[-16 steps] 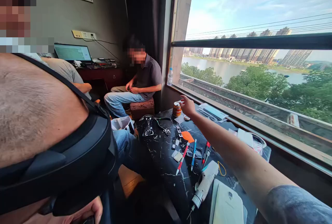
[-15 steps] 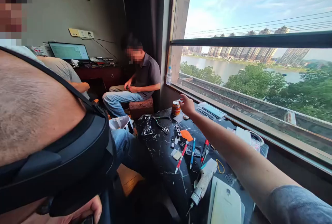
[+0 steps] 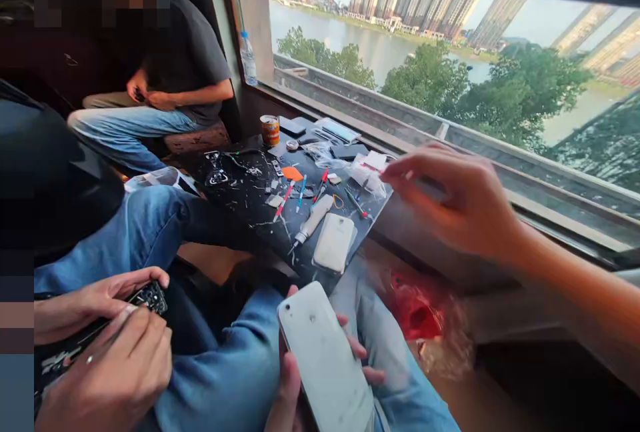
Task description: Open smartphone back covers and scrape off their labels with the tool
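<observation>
My left hand (image 3: 286, 382) holds a white smartphone (image 3: 325, 359) above my lap, its back and camera facing up. The thumb lies along one side and the fingertips wrap round the other. Raised in front of the window, my right hand (image 3: 453, 195) is slightly blurred. Its thumb and fingers come together in a pinch, and what sits between them is too small to make out. Beyond the phone, a black marbled table (image 3: 265, 219) carries another white phone (image 3: 334, 243), a grey pen-shaped electric screwdriver (image 3: 313, 219) and several pens.
An orange drink can (image 3: 270, 131) stands at the table's far end near a water bottle (image 3: 247, 59) on the sill. At left, a co-worker's hands (image 3: 125, 345) work on a dark circuit part (image 3: 150, 297). Another person (image 3: 185, 52) sits beyond. A red bag (image 3: 413, 305) lies below right.
My right hand has drawn back from above the can towards me. The view has turned down and right, bringing my left hand with the white smartphone into sight.
</observation>
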Tool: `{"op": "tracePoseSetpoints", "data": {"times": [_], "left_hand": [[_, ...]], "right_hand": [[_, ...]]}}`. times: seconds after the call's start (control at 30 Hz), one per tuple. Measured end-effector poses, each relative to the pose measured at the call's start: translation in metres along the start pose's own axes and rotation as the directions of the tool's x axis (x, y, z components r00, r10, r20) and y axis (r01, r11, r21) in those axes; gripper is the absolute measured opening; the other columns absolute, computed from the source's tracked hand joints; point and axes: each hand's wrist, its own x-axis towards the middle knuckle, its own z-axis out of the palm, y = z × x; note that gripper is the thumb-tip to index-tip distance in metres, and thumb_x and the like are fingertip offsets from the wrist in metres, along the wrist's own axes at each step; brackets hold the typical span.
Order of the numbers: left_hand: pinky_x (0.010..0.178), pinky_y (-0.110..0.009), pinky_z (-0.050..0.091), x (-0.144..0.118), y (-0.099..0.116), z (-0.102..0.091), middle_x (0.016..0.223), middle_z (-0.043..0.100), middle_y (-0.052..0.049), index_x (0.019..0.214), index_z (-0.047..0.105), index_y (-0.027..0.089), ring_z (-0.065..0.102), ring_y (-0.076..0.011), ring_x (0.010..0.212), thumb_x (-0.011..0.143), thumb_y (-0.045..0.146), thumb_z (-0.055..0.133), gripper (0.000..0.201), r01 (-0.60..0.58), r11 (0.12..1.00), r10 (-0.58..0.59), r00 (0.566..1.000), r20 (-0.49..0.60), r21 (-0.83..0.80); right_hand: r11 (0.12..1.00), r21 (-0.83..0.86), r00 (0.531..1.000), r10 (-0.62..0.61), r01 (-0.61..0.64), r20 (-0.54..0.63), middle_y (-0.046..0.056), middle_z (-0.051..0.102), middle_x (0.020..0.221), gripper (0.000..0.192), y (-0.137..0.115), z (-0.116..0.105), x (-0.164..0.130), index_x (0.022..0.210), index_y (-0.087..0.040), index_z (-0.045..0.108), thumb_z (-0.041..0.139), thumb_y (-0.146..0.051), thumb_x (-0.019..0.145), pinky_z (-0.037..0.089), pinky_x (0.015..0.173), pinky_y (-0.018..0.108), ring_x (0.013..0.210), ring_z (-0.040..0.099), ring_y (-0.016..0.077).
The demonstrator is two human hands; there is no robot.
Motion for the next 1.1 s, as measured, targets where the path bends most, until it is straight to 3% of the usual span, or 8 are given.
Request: {"op": "tracePoseSetpoints", "data": {"times": [0.07,0.17,0.37,0.47,0.6,0.8,0.97,1.1], "left_hand": [[0.095,-0.057,0.065,-0.010,-0.008,0.014,0.125,0.073,0.001,0.159,0.018,0.069,0.076,-0.0322,0.099,0.088,0.075,0.064,0.085,-0.003,0.997,0.005,1.000,0.025,-0.071],[0.094,-0.057,0.064,-0.013,-0.019,0.030,0.123,0.073,0.000,0.163,0.018,0.063,0.075,-0.0299,0.100,0.095,0.061,0.066,0.083,0.079,0.994,-0.066,0.984,0.164,-0.077],[0.076,-0.042,0.068,-0.019,-0.074,0.051,0.115,0.073,-0.003,0.162,0.029,0.049,0.077,-0.0238,0.089,0.096,0.060,0.070,0.078,0.049,0.999,-0.050,0.990,0.132,0.016],[0.069,-0.036,0.068,-0.031,-0.103,0.057,0.112,0.072,-0.004,0.157,0.034,0.043,0.078,-0.0233,0.086,0.091,0.061,0.076,0.080,0.000,0.997,-0.007,0.996,0.092,0.077],[0.073,-0.033,0.067,-0.049,-0.133,0.062,0.112,0.070,-0.002,0.154,0.034,0.044,0.078,-0.0222,0.088,0.092,0.058,0.078,0.078,-0.080,0.982,0.067,0.995,0.076,0.173],[0.070,-0.030,0.066,-0.066,-0.154,0.068,0.114,0.068,-0.003,0.155,0.034,0.045,0.079,-0.0217,0.087,0.089,0.058,0.080,0.082,-0.134,0.945,0.121,0.991,0.063,0.298],[0.066,-0.034,0.067,-0.066,-0.152,0.072,0.108,0.070,-0.003,0.154,0.036,0.042,0.079,-0.0230,0.079,0.098,0.061,0.067,0.067,0.017,0.963,-0.013,1.000,-0.015,0.270],[0.062,-0.033,0.066,-0.064,-0.150,0.072,0.101,0.072,-0.007,0.155,0.038,0.031,0.078,-0.0229,0.073,0.107,0.055,0.049,0.055,0.169,0.963,-0.149,0.983,-0.109,0.212]], "right_hand": [[0.987,0.024,0.987,0.159,-0.160,0.032,0.003,0.077,0.094,0.016,-0.034,-0.031,-0.076,0.104,-0.031,0.080,0.064,-0.028,0.102,0.054,0.072,0.032,0.083,0.071,0.0206],[0.918,0.117,0.925,0.368,-0.378,0.097,0.004,0.077,0.096,0.016,-0.080,-0.047,-0.169,0.109,-0.032,0.078,0.066,-0.025,0.102,0.056,0.063,0.029,0.077,0.073,0.0190],[0.767,0.297,0.818,0.566,-0.569,0.104,0.003,0.078,0.106,0.015,-0.139,-0.037,-0.275,0.116,-0.030,0.077,0.072,-0.029,0.102,0.060,0.075,0.029,0.085,0.072,0.0186],[0.740,0.356,0.809,0.581,-0.570,0.087,0.005,0.074,0.114,0.022,-0.154,-0.034,-0.303,0.121,-0.027,0.075,0.072,-0.022,0.100,0.059,0.078,0.029,0.085,0.069,0.0163],[0.688,0.452,0.790,0.610,-0.568,0.064,0.004,0.072,0.118,0.020,-0.161,-0.032,-0.331,0.118,-0.025,0.074,0.072,-0.017,0.099,0.056,0.094,0.027,0.104,0.070,0.0162],[0.503,0.635,0.722,0.680,-0.586,0.128,0.002,0.074,0.118,0.014,-0.163,-0.033,-0.358,0.116,-0.026,0.074,0.065,-0.023,0.105,0.054,0.104,0.028,0.117,0.069,0.0178],[0.309,0.779,0.650,0.743,-0.545,0.161,-0.002,0.079,0.108,0.016,-0.161,-0.038,-0.366,0.112,-0.027,0.078,0.062,-0.026,0.109,0.056,0.093,0.012,0.103,0.074,0.0090],[0.298,0.785,0.654,0.737,-0.543,0.172,-0.001,0.079,0.106,0.012,-0.163,-0.039,-0.369,0.110,-0.026,0.079,0.068,-0.026,0.105,0.056,0.096,0.013,0.107,0.074,0.0106]]}}
